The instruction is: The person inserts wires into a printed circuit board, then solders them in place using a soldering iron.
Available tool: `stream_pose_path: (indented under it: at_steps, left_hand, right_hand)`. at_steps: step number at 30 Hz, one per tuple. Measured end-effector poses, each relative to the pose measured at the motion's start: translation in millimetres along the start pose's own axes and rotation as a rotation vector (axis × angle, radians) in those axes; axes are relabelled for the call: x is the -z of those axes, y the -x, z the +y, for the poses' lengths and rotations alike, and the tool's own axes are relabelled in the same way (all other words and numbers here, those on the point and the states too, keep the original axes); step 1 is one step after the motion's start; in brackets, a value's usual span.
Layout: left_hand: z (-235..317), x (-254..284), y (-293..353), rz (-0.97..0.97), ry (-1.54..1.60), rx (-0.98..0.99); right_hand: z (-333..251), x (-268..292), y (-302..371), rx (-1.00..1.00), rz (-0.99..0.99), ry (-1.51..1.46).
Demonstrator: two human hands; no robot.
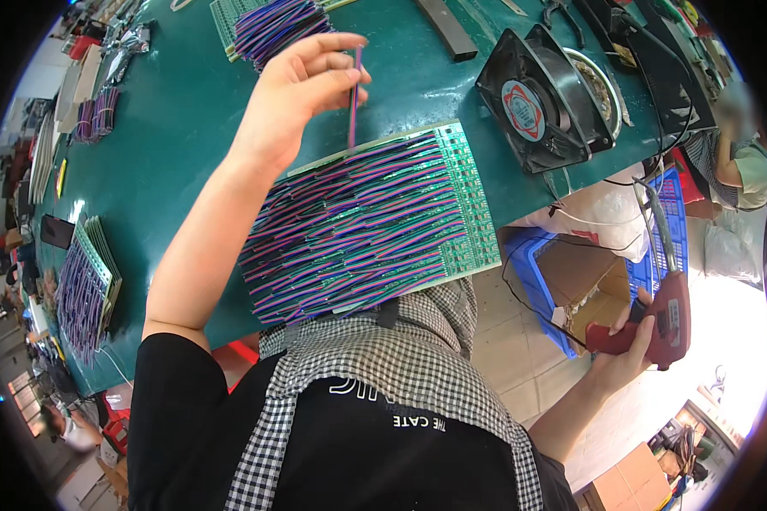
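Observation:
Thumb and fingers of my left hand pinch a short ribbon wire with purple and pink strands. It hangs down over the far edge of a green circuit board panel. Rows of similar ribbon wires cover most of that panel, while its right strip shows bare board and small dark parts. Off to the right, beyond the table's edge, my right hand is wrapped round the handle of a red soldering gun. The gun's metal tube points away from me, and its tip is hard to make out.
A black cooling fan stands right of the panel. Behind my left hand lies a bundle of ribbon wires; a metal bar lies beside it. Wired boards are stacked far left. Below the table's right edge sit a blue crate and cardboard box.

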State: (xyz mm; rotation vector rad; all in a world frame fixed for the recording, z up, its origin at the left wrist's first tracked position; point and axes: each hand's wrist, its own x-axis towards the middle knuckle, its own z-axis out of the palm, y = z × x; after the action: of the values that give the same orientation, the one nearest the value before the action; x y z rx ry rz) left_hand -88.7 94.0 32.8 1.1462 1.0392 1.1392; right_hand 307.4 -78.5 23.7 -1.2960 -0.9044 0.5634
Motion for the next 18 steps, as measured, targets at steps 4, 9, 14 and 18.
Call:
stream_pose_path:
  at_steps: [4, 9, 14, 18]
  left_hand:
    - [4, -26, 22, -0.073, -0.095, 0.067]
    - [7, -55, 37, -0.145, -0.167, 0.141]
    - [5, -99, 79, -0.329, -0.379, 0.263]
    - [-50, -95, 91, -0.364, -0.790, -0.346]
  right_hand:
    - [-1, 6, 9, -0.024, -0.007, -0.005]
    - [-5, 7, 21, -0.040, -0.071, -0.011]
    - [-10, 8, 61, -0.084, -0.145, -0.037]
    - [-13, -7, 92, -0.278, -0.118, 0.043]
